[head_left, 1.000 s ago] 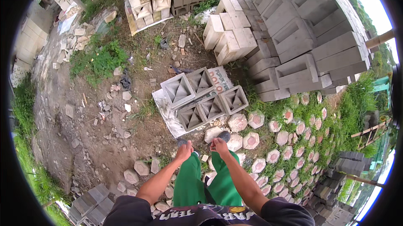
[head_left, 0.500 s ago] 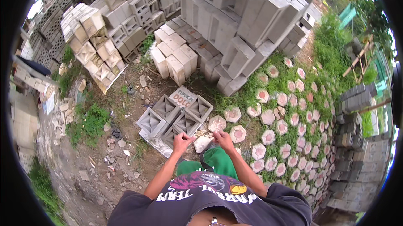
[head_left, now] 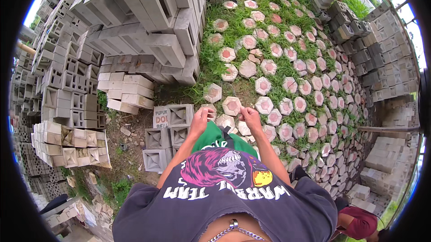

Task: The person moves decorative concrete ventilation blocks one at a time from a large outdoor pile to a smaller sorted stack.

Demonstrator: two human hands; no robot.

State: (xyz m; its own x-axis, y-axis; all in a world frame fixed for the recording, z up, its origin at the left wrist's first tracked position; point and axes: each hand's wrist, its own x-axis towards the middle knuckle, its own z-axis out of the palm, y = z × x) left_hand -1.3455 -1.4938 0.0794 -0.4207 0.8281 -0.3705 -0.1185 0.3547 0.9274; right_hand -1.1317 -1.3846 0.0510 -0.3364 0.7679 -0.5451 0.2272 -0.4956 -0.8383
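My left hand (head_left: 200,121) is held in front of my green shorts (head_left: 207,139), its fingers closed in a pinch. At about the same height, my right hand (head_left: 249,118) also has its thumb and fingers pressed together. What either hand holds, if anything, is too small to make out. Beyond and between them lies a hexagonal paving stone (head_left: 231,106) with a reddish centre. Left of my left hand, hollow concrete blocks (head_left: 158,138) with slanted inner faces sit on the ground beside a lettered board (head_left: 160,117).
Many hexagonal pavers (head_left: 288,84) lie in grass ahead and right. A tall stack of grey concrete blocks (head_left: 165,49) rises front left, with pale blocks (head_left: 130,90) at its foot. More block stacks (head_left: 385,60) line the right. Another person in a maroon shirt (head_left: 362,220) is at lower right.
My view has swung right, so the block stacks shift left and more pavers show. Both hands stay pinched and are slightly higher in view. The person in maroon has come into view.
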